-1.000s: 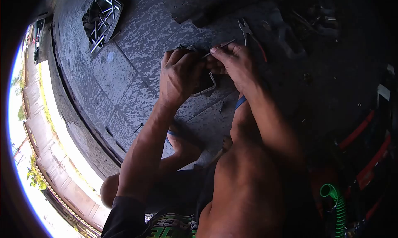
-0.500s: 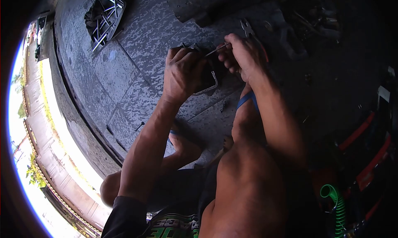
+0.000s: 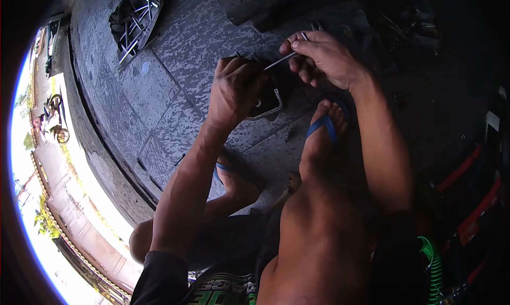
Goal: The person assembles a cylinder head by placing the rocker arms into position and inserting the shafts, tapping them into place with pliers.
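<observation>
My left hand (image 3: 231,92) is closed over a dark metal part with a bright, squared rim (image 3: 265,113); the hand hides much of it. Between thumb and fingers, my right hand (image 3: 324,58) pinches a thin metal rod (image 3: 280,61). The rod slants down to the left, its far end right at my left fingers and the part. A short piece of metal sticks up at an angle above my right fingers. Just behind that hand, the jaw tips of pliers (image 3: 317,26) show, the rest hidden.
A tray of metal rods (image 3: 139,21) lies on the tiled floor at upper left. My feet in blue flip-flops (image 3: 324,127) are close below the hands. A green coiled hose (image 3: 434,270) hangs at lower right, near red-and-black items (image 3: 470,228). Outside, a motorbike (image 3: 56,119) shows.
My right hand has shifted up and outward, turning, with the rod still pinched; it now covers most of the pliers. My left hand stays nearly still. A motorbike has appeared outside.
</observation>
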Tool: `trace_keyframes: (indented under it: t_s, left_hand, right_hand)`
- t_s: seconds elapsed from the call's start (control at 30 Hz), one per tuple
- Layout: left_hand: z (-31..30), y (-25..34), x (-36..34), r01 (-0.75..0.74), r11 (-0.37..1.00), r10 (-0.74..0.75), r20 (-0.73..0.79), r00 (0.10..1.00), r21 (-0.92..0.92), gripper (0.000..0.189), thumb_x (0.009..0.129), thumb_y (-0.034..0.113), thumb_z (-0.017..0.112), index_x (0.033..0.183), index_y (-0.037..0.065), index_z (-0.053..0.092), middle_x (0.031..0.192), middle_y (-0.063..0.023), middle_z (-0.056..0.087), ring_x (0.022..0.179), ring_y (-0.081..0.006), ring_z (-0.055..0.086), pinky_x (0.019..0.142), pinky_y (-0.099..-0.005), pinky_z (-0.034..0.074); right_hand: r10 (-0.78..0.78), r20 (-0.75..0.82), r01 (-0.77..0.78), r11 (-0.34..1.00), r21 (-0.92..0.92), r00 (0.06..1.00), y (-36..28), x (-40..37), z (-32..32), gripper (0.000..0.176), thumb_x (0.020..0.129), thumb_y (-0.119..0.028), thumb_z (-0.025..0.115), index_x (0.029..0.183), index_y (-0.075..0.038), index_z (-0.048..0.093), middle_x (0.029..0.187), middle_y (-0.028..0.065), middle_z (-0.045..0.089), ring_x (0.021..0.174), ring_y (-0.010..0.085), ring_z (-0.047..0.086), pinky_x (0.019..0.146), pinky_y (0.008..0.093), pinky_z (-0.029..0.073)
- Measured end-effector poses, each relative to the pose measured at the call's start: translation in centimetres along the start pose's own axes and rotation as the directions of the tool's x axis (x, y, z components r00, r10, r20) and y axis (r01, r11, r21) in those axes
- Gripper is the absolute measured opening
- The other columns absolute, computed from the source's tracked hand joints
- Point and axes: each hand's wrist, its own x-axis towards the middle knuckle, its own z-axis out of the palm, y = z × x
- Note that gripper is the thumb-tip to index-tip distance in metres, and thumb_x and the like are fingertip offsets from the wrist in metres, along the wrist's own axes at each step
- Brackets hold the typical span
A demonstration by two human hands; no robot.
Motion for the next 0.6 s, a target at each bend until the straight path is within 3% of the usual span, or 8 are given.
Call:
trace_keyframes:
  t_s: [0.07,0.2,0.27,0.3,0.37,0.43,0.5,0.6]
  left_hand:
    - [0.0,0.1,-0.3,0.078,0.996,-0.077,0.011,0.997,-0.043,0.020,0.080,0.011,0.072,0.099,0.007,0.073,0.100,-0.0083,0.067,0.101,-0.0312,0.059,0.090,-0.0399,0.047]
    - [-0.5,0.3,-0.3,0.146,0.986,-0.143,0.039,0.989,-0.083,0.023,0.080,0.012,0.072,0.102,0.006,0.072,0.109,-0.0116,0.066,0.104,-0.0329,0.057,0.093,-0.0405,0.047]
    - [-0.7,0.1,-0.3,0.150,0.984,-0.144,0.061,0.988,-0.093,0.024,0.080,0.013,0.071,0.103,0.006,0.072,0.111,-0.0124,0.065,0.105,-0.0335,0.057,0.094,-0.0405,0.046]
    - [-0.8,-0.1,-0.2,0.098,0.992,-0.092,0.072,0.993,-0.081,0.024,0.081,0.013,0.071,0.104,0.005,0.071,0.109,-0.0135,0.066,0.105,-0.0335,0.058,0.093,-0.0409,0.047]
    - [-1.3,-0.4,0.0,0.045,0.996,-0.038,0.086,0.996,-0.073,0.024,0.082,0.013,0.071,0.104,0.003,0.071,0.107,-0.0145,0.066,0.104,-0.0335,0.060,0.093,-0.0412,0.048]
    - [-2.3,-0.5,1.0,0.082,0.990,-0.049,0.259,0.965,-0.118,0.022,0.084,0.013,0.069,0.103,0.002,0.071,0.106,-0.0156,0.066,0.106,-0.0332,0.059,0.094,-0.0405,0.047]
    - [-2.7,-0.5,2.0,0.005,0.995,0.019,0.243,0.970,-0.099,0.017,0.086,0.013,0.065,0.099,0.004,0.073,0.099,-0.0135,0.071,0.093,-0.0280,0.065,0.090,-0.0396,0.048]
    - [-3.1,-0.9,2.7,0.230,0.954,-0.140,0.393,0.909,-0.194,0.019,0.088,0.016,0.066,0.101,0.004,0.073,0.096,-0.0148,0.071,0.085,-0.0252,0.069,0.078,-0.0384,0.054]
  right_hand:
    - [-0.172,0.165,0.219,0.916,-0.337,0.971,-0.7,-0.4,-0.7,0.023,0.100,-0.016,0.052,0.101,0.000,0.069,0.072,0.0052,0.064,0.057,0.0110,0.061,0.050,0.0275,0.050]
    - [-0.205,0.222,0.302,0.683,-0.665,0.953,-1.3,-0.7,-0.9,0.024,0.097,-0.014,0.056,0.109,0.000,0.070,0.084,0.0115,0.070,0.065,0.0191,0.068,0.061,0.0331,0.056]
    - [-0.567,0.483,0.661,0.153,-0.735,0.668,-0.6,-0.1,-0.8,0.023,0.094,-0.010,0.056,0.109,-0.002,0.072,0.095,0.0181,0.073,0.078,0.0296,0.072,0.074,0.0400,0.057]
    - [-0.569,0.480,0.660,0.154,-0.735,0.668,-0.4,-0.2,-1.1,0.023,0.094,-0.010,0.056,0.109,-0.002,0.072,0.095,0.0181,0.073,0.078,0.0296,0.072,0.074,0.0400,0.057]
    - [-0.377,0.423,0.506,0.154,-0.849,0.824,-1.7,-1.0,-0.4,0.025,0.092,-0.011,0.058,0.112,-0.002,0.070,0.103,0.0165,0.070,0.097,0.0360,0.066,0.089,0.0438,0.051]
    - [-0.316,0.401,0.459,0.133,-0.878,0.860,-3.0,-0.9,0.3,0.024,0.091,-0.012,0.058,0.110,-0.003,0.071,0.104,0.0164,0.070,0.098,0.0356,0.066,0.089,0.0442,0.051]
    - [-0.257,0.383,0.420,0.107,-0.901,0.887,-4.0,-1.1,1.1,0.023,0.091,-0.013,0.059,0.108,-0.003,0.072,0.106,0.0163,0.070,0.099,0.0351,0.067,0.090,0.0445,0.052]
    - [-0.247,0.355,0.375,0.035,-0.926,0.902,-4.5,-1.4,1.8,0.022,0.089,-0.013,0.059,0.103,-0.003,0.073,0.109,0.0161,0.070,0.101,0.0352,0.067,0.091,0.0436,0.052]
